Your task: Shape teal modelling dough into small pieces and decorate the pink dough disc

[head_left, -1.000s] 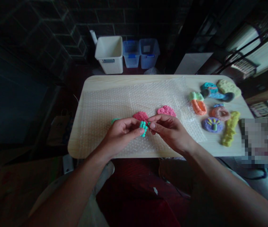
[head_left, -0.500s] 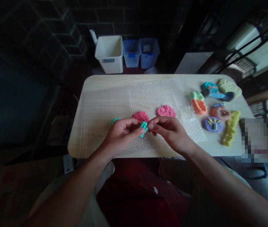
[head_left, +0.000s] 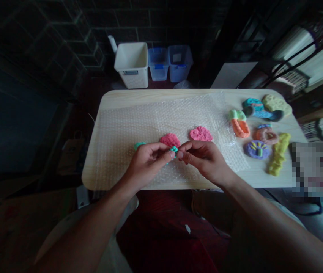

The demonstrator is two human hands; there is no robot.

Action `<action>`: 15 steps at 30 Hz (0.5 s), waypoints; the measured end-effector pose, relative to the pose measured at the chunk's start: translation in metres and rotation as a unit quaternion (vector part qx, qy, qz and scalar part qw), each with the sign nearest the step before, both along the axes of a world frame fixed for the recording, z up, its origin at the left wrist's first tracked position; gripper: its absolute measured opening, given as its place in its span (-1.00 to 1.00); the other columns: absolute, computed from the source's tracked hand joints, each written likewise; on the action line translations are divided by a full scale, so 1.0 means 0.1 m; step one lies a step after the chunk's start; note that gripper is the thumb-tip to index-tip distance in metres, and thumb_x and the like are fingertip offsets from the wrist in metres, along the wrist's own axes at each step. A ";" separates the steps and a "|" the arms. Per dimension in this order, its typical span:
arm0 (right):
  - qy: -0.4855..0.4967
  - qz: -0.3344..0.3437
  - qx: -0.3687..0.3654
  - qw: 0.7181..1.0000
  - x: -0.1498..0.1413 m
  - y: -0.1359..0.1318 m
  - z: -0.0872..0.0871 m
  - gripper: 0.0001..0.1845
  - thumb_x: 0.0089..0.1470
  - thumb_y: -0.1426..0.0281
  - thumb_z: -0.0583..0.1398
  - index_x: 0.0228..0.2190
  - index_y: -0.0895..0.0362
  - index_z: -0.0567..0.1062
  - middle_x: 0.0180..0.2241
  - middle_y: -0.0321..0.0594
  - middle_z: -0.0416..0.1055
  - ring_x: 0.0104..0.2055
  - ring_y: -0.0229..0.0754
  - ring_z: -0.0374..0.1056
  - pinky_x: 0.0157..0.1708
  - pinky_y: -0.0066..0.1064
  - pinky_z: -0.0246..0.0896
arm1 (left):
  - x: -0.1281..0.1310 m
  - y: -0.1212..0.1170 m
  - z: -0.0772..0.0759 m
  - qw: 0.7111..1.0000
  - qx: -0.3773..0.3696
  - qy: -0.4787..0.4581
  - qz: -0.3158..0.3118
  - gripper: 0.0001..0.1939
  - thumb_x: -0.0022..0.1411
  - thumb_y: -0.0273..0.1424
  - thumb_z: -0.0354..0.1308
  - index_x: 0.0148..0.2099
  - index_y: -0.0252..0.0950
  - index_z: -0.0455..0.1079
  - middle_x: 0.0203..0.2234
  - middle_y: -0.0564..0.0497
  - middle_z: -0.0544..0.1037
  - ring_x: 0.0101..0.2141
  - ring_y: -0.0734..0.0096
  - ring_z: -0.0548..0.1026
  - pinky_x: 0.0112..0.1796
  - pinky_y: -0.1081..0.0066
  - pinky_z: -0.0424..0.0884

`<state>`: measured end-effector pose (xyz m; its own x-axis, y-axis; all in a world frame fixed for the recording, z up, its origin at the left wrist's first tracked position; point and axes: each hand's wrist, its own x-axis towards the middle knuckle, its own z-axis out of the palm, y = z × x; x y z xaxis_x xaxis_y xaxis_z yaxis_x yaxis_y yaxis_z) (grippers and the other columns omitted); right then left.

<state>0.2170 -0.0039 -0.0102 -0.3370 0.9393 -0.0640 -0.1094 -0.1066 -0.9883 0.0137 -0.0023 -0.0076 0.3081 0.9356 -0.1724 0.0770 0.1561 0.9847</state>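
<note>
Nearest is the dark red floor (head_left: 155,220) at six o'clock; beyond it comes the near edge of the pale wooden surface (head_left: 91,178), with a sheet of bubble wrap (head_left: 127,121) spread over much of it; the left hand (head_left: 147,161) and right hand (head_left: 207,159) meet above the wrap. The left hand pinches a small green beaded piece (head_left: 174,149) between thumb and fingers; the right hand has thumb and forefinger pressed together just at that piece's three o'clock side, and whether they grip a bit of it I cannot tell.

Counting from the beaded piece, a yellow strip (head_left: 278,155) and a purple disc (head_left: 255,154) with yellow rays lie well off at three; a green lump (head_left: 139,145), partly hidden by the left hand, sits at nine; a red mound (head_left: 169,140) is just beyond, between eleven and twelve; a brownish ring (head_left: 260,135) lies near three, a pink lump (head_left: 201,133) at two; an orange-and-green piece (head_left: 240,129), a blue-grey piece (head_left: 266,115) and a pale yellow lump (head_left: 276,104) follow between two and three; past the surface, a white bin (head_left: 134,77) stands at eleven.
</note>
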 end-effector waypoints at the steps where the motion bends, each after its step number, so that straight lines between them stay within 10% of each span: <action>1: 0.007 -0.001 -0.001 1.000 -0.01 0.00 0.00 -0.77 0.10 0.20 0.50 -0.33 0.10 0.73 -0.42 -0.25 0.57 -0.39 -0.25 0.39 -0.31 -0.36 0.35 | 0.01 0.00 0.00 1.000 0.000 0.001 0.006 -0.70 0.25 -0.15 0.40 -0.23 -0.32 0.64 -0.41 -0.02 0.63 -0.39 0.39 0.47 -0.34 0.41 0.36; 15: -0.024 -0.028 -0.010 0.999 0.00 -0.02 -0.04 -0.72 0.11 0.16 0.49 -0.36 0.12 0.71 -0.45 -0.23 0.56 -0.44 -0.26 0.35 -0.44 -0.37 0.27 | 0.00 -0.01 -0.03 1.000 -0.010 -0.006 -0.003 -0.69 0.25 -0.14 0.41 -0.19 -0.31 0.66 -0.35 -0.05 0.66 -0.35 0.36 0.50 -0.32 0.39 0.37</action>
<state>0.2172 -0.0062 -0.0143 -0.2807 0.9549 -0.0972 -0.0687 -0.1209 -0.9903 0.0135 -0.0028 -0.0103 0.3165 0.9297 -0.1882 0.0665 0.1762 0.9821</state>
